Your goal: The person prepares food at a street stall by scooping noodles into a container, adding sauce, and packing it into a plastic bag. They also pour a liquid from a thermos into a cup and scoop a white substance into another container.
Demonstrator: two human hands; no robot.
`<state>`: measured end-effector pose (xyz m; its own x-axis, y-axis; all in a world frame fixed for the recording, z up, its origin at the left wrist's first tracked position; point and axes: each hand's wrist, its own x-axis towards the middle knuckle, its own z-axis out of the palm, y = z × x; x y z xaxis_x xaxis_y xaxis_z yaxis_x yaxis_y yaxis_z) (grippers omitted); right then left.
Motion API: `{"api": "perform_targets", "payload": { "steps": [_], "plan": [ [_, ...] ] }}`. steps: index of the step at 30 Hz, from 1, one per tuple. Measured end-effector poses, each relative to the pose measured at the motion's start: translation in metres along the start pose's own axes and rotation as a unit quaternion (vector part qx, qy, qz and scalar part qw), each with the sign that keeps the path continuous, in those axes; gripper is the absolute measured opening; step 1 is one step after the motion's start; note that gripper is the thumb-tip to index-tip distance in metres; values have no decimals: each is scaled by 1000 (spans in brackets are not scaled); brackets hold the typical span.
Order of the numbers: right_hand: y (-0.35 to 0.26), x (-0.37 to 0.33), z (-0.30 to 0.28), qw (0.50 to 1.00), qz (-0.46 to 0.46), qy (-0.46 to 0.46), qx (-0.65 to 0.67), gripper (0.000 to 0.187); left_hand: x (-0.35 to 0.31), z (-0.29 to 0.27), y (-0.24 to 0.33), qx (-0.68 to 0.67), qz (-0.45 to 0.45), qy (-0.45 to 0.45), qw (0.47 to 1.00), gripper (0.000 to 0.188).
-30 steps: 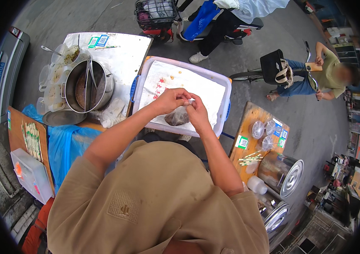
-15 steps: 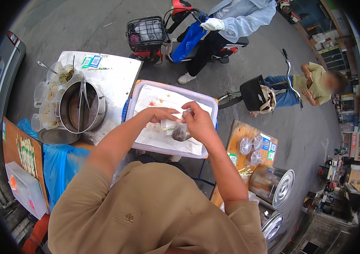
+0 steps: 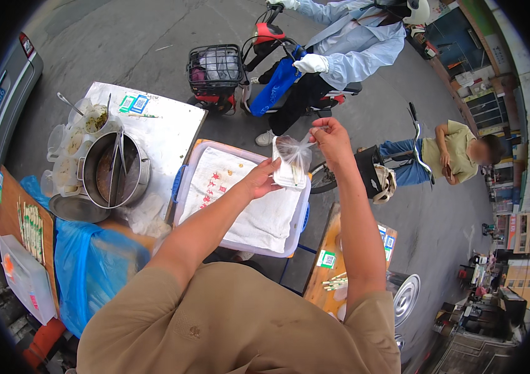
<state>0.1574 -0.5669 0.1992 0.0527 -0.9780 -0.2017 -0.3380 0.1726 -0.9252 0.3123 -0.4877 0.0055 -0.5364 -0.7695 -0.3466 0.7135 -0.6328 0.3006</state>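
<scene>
A clear plastic bag [image 3: 297, 149] with a white takeaway box [image 3: 288, 177] in it is held up over the far right part of a cloth-covered tub. My right hand [image 3: 332, 144] is closed on the gathered top of the bag, pinching it above the box. My left hand [image 3: 261, 178] grips the box from its left side, fingers against its edge. Thin sticks seem to lie along the box inside the plastic. Below both hands a white cloth [image 3: 233, 215] with red writing covers the pale tub [image 3: 185, 198].
Left stands a white table [image 3: 174, 118] with a divided steel pot [image 3: 143, 174], tongs and condiment tubs [image 3: 65, 174]. A blue plastic bag [image 3: 87, 268] hangs nearer. Right is a wooden board [image 3: 315, 283]. Beyond are a person on a red scooter [image 3: 267, 34] and another person [image 3: 458, 149] with a bicycle.
Both hands have moved the bagged box away from me, to the right and up off the cloth. My right hand has risen to the bag's top. The scooter rider now sits more upright in view.
</scene>
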Motion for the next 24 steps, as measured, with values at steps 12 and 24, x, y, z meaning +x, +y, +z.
{"api": "perform_targets", "payload": {
  "steps": [12,24],
  "plan": [
    [-22,127,-35,998,-14,60,11,18,-168,-134,-22,173,-83,221,956,57],
    [-22,162,-45,994,-4,82,72,19,-185,-147,-39,195,-79,263,942,54]
  ]
}}
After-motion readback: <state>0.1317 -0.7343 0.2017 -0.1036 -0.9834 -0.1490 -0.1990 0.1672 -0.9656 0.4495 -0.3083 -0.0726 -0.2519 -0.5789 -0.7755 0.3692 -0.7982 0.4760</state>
